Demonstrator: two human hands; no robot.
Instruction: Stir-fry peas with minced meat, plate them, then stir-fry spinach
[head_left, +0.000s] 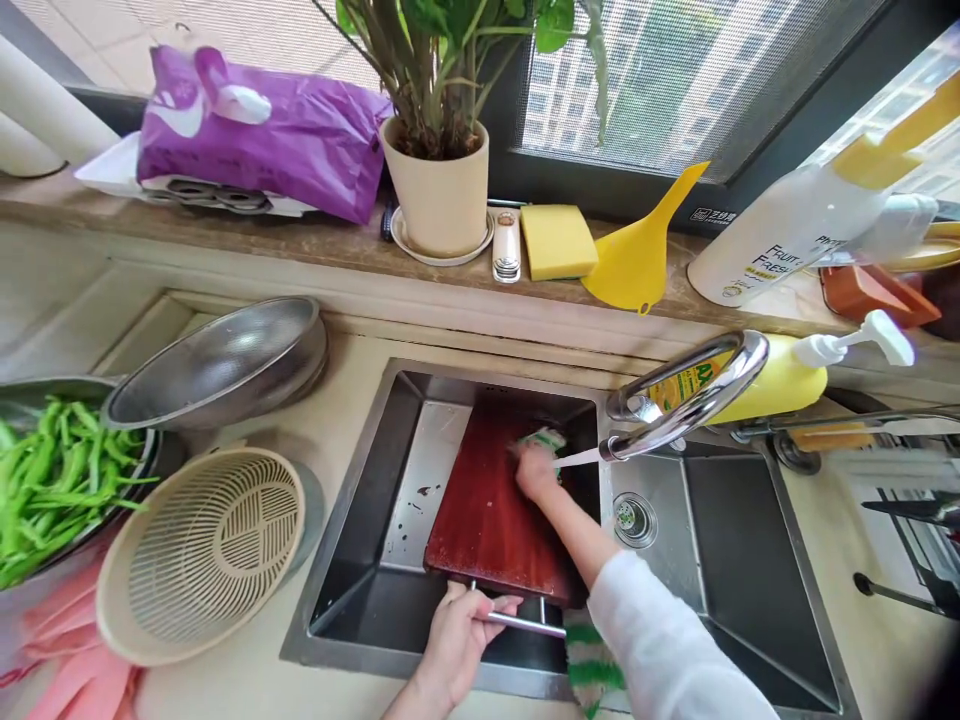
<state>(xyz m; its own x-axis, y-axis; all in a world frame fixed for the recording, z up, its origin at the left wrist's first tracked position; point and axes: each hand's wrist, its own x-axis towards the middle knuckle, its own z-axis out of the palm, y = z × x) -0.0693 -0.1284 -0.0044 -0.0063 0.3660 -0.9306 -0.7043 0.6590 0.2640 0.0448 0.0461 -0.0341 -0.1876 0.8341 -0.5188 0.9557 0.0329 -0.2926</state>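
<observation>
A dark red wooden cutting board leans in the left basin of the sink, its surface wet. My left hand grips the metal handle at the board's near end. Against the board's upper right part, my right hand is closed on a green and white cloth, somewhat blurred and partly covered by the hand. Water runs from the chrome faucet toward that hand. Another green and white striped cloth hangs over the sink's front edge, beside my right sleeve.
Left of the sink are a beige colander, a metal bowl and green peppers. Pink gloves lie below them. The sill holds a potted plant, yellow sponge and yellow funnel. A yellow soap bottle stands behind the faucet.
</observation>
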